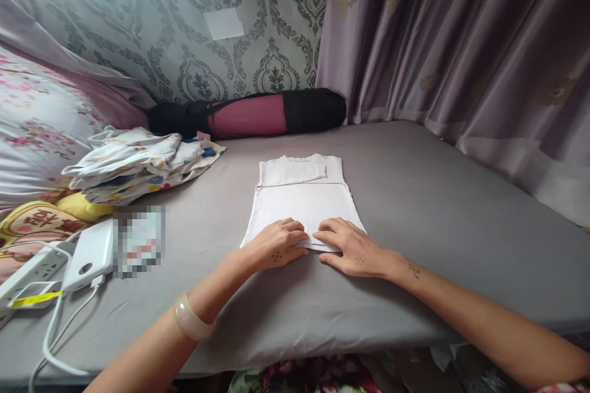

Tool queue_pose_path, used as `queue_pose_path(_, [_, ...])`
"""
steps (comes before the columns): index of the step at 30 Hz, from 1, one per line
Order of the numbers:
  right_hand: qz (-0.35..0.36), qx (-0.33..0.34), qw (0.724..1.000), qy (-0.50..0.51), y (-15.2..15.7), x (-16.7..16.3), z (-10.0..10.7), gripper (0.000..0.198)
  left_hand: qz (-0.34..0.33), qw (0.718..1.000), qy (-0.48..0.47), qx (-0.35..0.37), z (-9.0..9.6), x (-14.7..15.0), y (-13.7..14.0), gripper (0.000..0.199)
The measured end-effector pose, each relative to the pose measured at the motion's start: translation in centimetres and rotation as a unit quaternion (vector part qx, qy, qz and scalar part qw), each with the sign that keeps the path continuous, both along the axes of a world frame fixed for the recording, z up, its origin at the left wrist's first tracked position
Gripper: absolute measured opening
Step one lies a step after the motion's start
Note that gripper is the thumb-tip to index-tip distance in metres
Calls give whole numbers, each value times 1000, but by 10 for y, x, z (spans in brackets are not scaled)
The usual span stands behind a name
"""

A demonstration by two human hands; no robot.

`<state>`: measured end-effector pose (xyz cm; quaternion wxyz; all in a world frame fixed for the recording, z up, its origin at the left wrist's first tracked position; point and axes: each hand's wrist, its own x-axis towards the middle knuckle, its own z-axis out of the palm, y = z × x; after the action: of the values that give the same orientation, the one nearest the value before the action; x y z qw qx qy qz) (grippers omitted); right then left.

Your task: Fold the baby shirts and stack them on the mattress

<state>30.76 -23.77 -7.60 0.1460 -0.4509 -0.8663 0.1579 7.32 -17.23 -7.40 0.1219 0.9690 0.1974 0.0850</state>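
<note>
A small white long-sleeved shirt point(297, 202) lies flat on the bed with its neckline away from me. One sleeve is folded across its upper part, and the sides taper in towards the neck. My left hand point(279, 244) rests on the shirt's near hem, fingers slightly bent over the cloth and thumb at the edge. Right of it, my right hand point(348, 247) lies on the same hem, fingers stretched over the fabric and thumb apart on the sheet side. A narrow gap separates the two hands. Part of the hem is hidden under them.
A grey sheet point(437, 215) covers the bed. Folded patterned clothes point(142, 163) are piled at the left, near a white power bank point(90, 255), cables and a power strip point(32, 276). A black and pink roll point(249, 115) lies along the wall. Purple curtains point(415, 43) hang at the right.
</note>
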Motion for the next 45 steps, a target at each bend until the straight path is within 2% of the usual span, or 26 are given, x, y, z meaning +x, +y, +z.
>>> queue_pose_path(2, [-13, 22, 1000, -3, 1, -3, -2, 28, 13, 999, 16, 27, 1, 3, -3, 28])
queue_pose_path(5, [-42, 59, 997, -26, 2, -9, -5, 17, 69, 995, 46, 60, 1, 11, -7, 31])
queue_pose_path(7, [-63, 72, 994, -53, 3, -10, -5, 18, 105, 990, 56, 76, -1, 15, -8, 30])
queue_pose_path(9, [-81, 74, 991, -81, 2, -7, -5, 22, 114, 988, 59, 87, -4, 15, -9, 30])
queue_pose_path(12, [-104, 66, 986, -109, -1, 7, -2, 28, 95, 988, 67, 98, -5, 3, -8, 31])
queue_pose_path(15, [-119, 55, 986, -107, -6, 29, -2, 36, 101, 987, 79, 101, -5, -23, -8, 27])
queue_pose_path(18, [-120, 46, 989, -68, -9, 51, -7, 43, 136, 985, 71, 85, -8, -53, -5, 26])
queue_pose_path(21, [-97, 52, 994, -16, -9, 66, -13, 48, 168, 985, 21, 45, -14, -77, -1, 31])
queue_pose_path(25, [-69, 55, 996, 15, -4, 76, -5, 47, 222, 974, -44, -31, -13, -91, 7, 32])
queue_pose_path(28, [-67, 49, 996, 10, -2, 78, 12, 47, 234, 970, -46, -46, -1, -91, 10, 34])
queue_pose_path(33, [-76, 45, 996, -6, -7, 83, 37, 45, 169, 984, -40, -38, 28, -93, 3, 33])
queue_pose_path(37, [-66, 2, 998, -1, -16, 85, 45, 44, 164, 982, -17, -93, 43, -98, -9, 31])
queue_pose_path(41, [-108, -39, 993, 14, -8, 82, 44, 39, 244, 961, -36, -123, 44, -95, -3, 32])
queue_pose_path(45, [-214, -32, 976, 17, 19, 77, 39, 34, 352, 919, -132, -118, 32, -80, 24, 34])
